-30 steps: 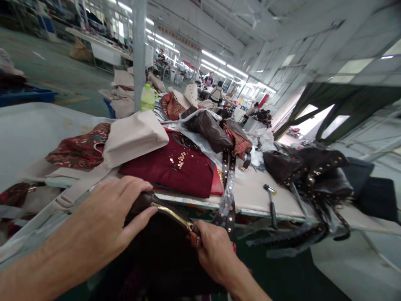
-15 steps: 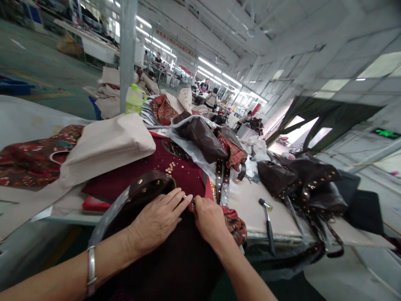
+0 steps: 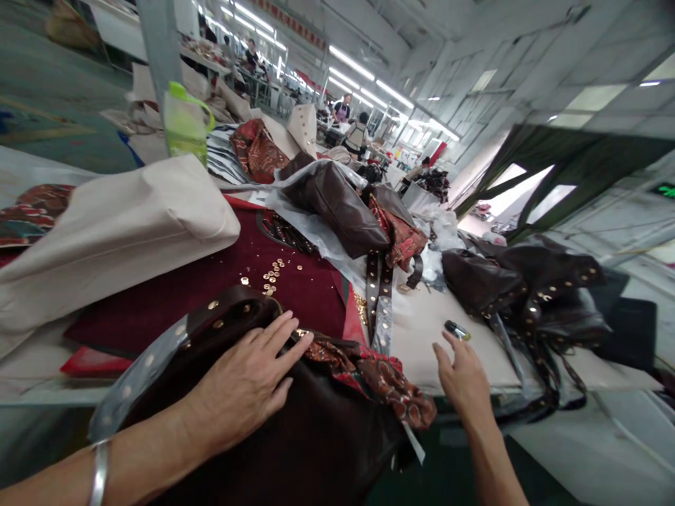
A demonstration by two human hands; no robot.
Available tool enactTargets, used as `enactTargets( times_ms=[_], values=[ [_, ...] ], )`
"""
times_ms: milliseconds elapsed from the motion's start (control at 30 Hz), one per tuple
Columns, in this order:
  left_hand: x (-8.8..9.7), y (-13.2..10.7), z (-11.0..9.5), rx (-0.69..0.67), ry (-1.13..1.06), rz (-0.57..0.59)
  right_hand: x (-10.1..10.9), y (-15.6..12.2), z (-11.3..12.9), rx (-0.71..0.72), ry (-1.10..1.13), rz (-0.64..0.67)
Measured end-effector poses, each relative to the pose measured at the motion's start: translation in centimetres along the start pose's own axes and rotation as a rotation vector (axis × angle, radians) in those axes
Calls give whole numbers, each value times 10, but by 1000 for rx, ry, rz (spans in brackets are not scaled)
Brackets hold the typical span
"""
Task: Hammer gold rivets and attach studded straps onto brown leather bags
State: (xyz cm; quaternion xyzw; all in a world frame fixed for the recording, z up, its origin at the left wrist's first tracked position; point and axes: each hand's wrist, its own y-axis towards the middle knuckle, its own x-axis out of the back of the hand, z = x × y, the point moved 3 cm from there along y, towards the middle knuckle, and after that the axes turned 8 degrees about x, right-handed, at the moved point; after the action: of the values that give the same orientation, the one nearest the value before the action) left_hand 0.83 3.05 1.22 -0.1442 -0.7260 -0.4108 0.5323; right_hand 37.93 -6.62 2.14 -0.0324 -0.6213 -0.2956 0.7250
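My left hand (image 3: 245,386) lies on a dark brown leather bag (image 3: 311,429), fingers stretched out with the tips at its upper edge and the thumb apart. Beside that hand curves the bag's strap (image 3: 214,307), gold-studded and partly wrapped in clear plastic. Red-brown patterned lining (image 3: 363,369) spills from the bag's mouth. To the right, my right hand (image 3: 464,372) is held over the table edge, fingers apart and nothing in them. Just beyond its fingertips shows the head of a hammer (image 3: 456,330); the handle is hidden behind the hand.
Small gold rings (image 3: 271,275) lie scattered on maroon fabric (image 3: 211,320). A beige bag (image 3: 158,211) stands left; dark studded bags (image 3: 527,281) lie right. Further back are a brown bag (image 3: 342,211), a green-tinted jug (image 3: 184,126) and people at other tables.
My right hand has let go of the bag's edge and moved right to the hammer, its fingers opening. My left hand stays on the bag. The view has shifted somewhat.
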Motion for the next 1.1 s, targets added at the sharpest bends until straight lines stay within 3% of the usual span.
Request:
enactTargets(
  times_ms=[100, 167, 367, 467, 600, 767, 900, 1000, 1100],
  values=[
    [-2, -1, -1, -16, 29, -34, -20, 3, -69, -156, -325, 203],
    [-3, 0, -2, -16, 31, -19, -26, 1, -90, -210, -364, 269],
    [-1, 1, -1, 46, -25, 120, -17, -1, -95, -277, -346, 336],
    [-1, 0, -3, 80, -48, 136, -3, -7, -84, -284, -224, 257],
    [-2, -3, -5, 118, -76, 149, 31, -31, -35, -230, 154, 138],
    [-3, -3, -4, 132, -105, 199, 69, -62, 80, 135, 408, 178],
    [-5, -3, -2, 140, -155, 214, 51, -78, 146, 328, 546, 384],
    [-7, -3, -1, 151, -182, 209, 30, -80, 167, 461, 502, 418],
    [-9, -3, -1, 141, -200, 194, 29, -74, 175, 496, 464, 464]
  ],
)
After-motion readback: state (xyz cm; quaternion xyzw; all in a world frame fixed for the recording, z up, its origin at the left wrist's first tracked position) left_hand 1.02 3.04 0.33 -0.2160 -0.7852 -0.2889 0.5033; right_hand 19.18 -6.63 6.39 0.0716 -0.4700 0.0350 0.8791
